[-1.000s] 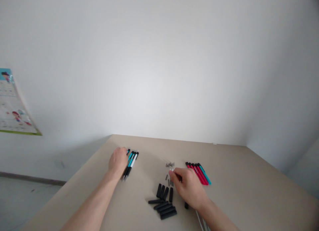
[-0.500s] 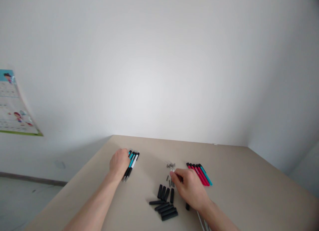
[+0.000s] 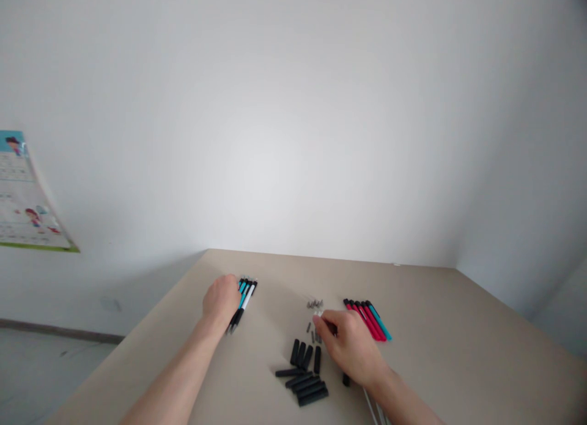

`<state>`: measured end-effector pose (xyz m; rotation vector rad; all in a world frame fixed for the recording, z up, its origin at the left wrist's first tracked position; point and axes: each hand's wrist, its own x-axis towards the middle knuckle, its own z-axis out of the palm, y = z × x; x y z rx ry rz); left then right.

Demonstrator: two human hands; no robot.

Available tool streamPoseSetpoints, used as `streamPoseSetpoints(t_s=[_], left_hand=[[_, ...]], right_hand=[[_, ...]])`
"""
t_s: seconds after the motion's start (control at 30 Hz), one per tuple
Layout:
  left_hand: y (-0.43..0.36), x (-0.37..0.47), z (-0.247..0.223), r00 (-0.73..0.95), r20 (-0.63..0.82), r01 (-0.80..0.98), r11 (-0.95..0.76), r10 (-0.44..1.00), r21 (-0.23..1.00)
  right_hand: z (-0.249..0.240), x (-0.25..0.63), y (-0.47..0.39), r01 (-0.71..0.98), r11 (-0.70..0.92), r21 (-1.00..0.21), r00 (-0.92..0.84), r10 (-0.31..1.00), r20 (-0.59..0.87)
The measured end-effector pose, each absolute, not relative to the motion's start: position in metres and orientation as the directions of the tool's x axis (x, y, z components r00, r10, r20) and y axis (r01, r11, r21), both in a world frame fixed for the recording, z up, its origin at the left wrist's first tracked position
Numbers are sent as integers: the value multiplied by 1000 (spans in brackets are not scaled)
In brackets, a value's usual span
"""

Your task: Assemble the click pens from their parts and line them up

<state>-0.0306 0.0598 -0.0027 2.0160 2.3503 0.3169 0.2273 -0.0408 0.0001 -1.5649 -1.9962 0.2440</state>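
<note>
My left hand (image 3: 222, 299) rests at the left side of several assembled pens (image 3: 245, 299), its fingers curled and their tips hidden. The pens have teal or white barrels and black grips. My right hand (image 3: 348, 339) is closed at the fingertips over small white pieces (image 3: 318, 314); whether it grips one is too small to tell. Beside its thumb are small grey springs (image 3: 312, 336), with metal tips (image 3: 315, 304) behind them. Several black grips (image 3: 307, 385) lie in front. To the right, red barrels (image 3: 367, 321) and a teal one (image 3: 380, 321) lie in a row.
Thin white refills (image 3: 370, 406) lie partly under my right forearm, near another black piece (image 3: 345, 380). The beige table (image 3: 275, 266) meets a white wall behind. A poster (image 3: 32, 199) hangs at the far left.
My left hand has shifted very slightly to the right beside the pens. My right hand has barely moved.
</note>
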Motion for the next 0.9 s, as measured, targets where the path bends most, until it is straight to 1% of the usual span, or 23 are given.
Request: streamPoseSetpoints(t_s=[0.17,0.37,0.63,0.9], left_hand=[[58,-30,0,-162,108,976,143,981,166],[53,-26,6,-129,159,985,107,979,137],[45,-16,5,-113,167,988,93,980,121],[42,-13,0,-78,120,995,69,990,76]], right_hand=[[0,227,-40,824,297,-482,-138,931,338],[0,227,-41,826,282,-488,-130,938,323],[1,226,-41,833,265,-485,-128,946,297],[0,226,-40,837,266,-478,-129,945,299]])
